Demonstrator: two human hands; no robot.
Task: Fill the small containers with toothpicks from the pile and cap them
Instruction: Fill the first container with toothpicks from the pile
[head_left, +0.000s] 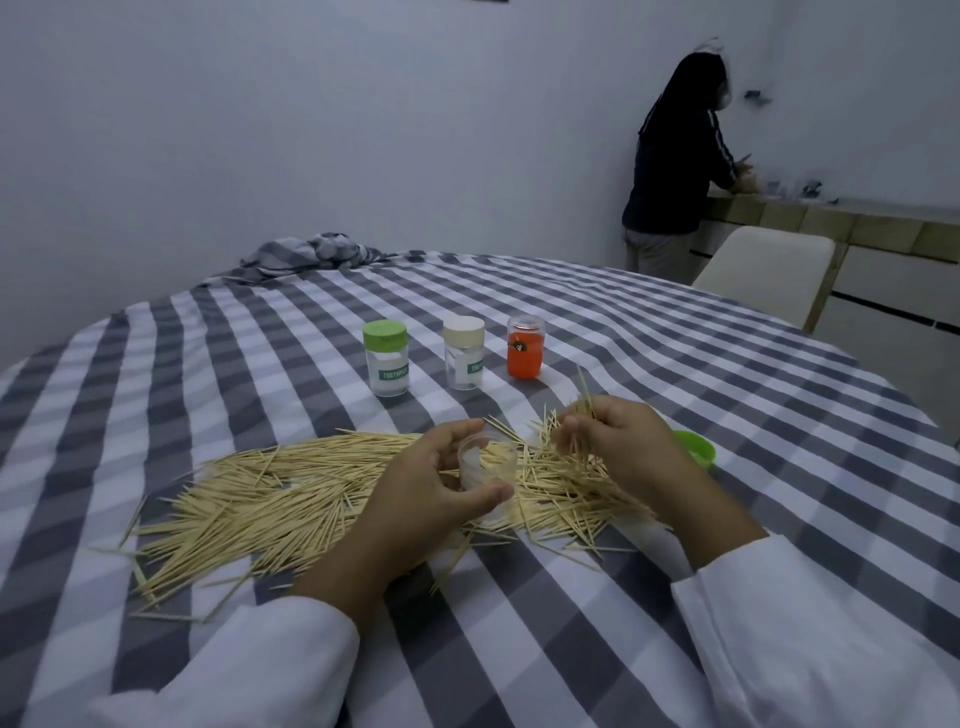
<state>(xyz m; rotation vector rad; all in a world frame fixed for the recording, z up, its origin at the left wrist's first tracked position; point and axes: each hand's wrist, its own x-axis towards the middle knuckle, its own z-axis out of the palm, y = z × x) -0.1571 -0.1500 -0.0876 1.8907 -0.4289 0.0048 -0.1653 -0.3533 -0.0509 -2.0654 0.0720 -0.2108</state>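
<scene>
At six o'clock of the pale wooden toothpick pile (291, 488) on the checked worktop (675, 374), the left hand (431, 483) is gripping the light, slippery clear plastic container (488, 462) round its wall while the right hand (618, 441) is pinching a bundle of thin, snappable toothpicks (584, 400) mid-length.

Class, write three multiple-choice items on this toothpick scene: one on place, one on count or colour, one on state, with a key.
1. Where does the loose green lid lie?
A. right of the right hand
B. on the chair
C. atop the orange jar

2. How many capped containers stand behind the pile?
A. one
B. three
C. five

3. What does the left hand hold?
A. a spoon
B. nothing
C. an open clear container

Key: A, it lies beside the right hand; B, green-capped, cream-capped, orange; C, clear container is uncapped.
</scene>
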